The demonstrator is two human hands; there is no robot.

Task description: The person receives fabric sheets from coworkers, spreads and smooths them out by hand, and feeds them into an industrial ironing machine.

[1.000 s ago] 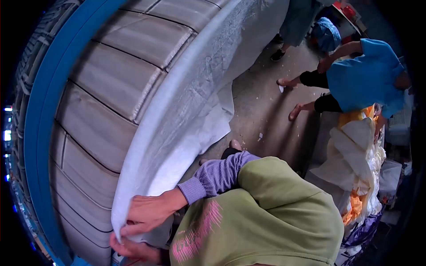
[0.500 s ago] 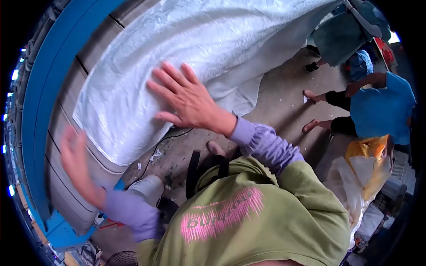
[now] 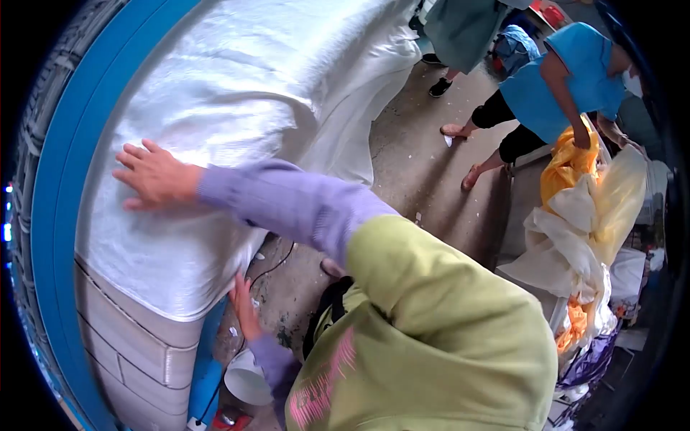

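Observation:
A shiny white sheet (image 3: 208,79) lies over a grey padded surface (image 3: 136,352) with dark seam lines. My right hand (image 3: 157,176) rests on the sheet near its left side, palm down and fingers spread. That arm reaches across from the right in a purple sleeve. Lower down, my left hand (image 3: 246,307) is at the sheet's side edge with fingers stretched upward. The edge touches or nearly touches its fingertips, and I see no grip on it.
A blue curved frame (image 3: 57,194) borders the surface. A white bucket (image 3: 248,377) and a black cable (image 3: 277,266) are on the floor. To the right, a person in blue (image 3: 568,86) handles yellow and white plastic (image 3: 575,172); another person (image 3: 463,32) stands behind.
My right hand has moved left across the sheet. My left hand has gone from the left side to the sheet's near edge. The sheet now reaches closer to the blue frame.

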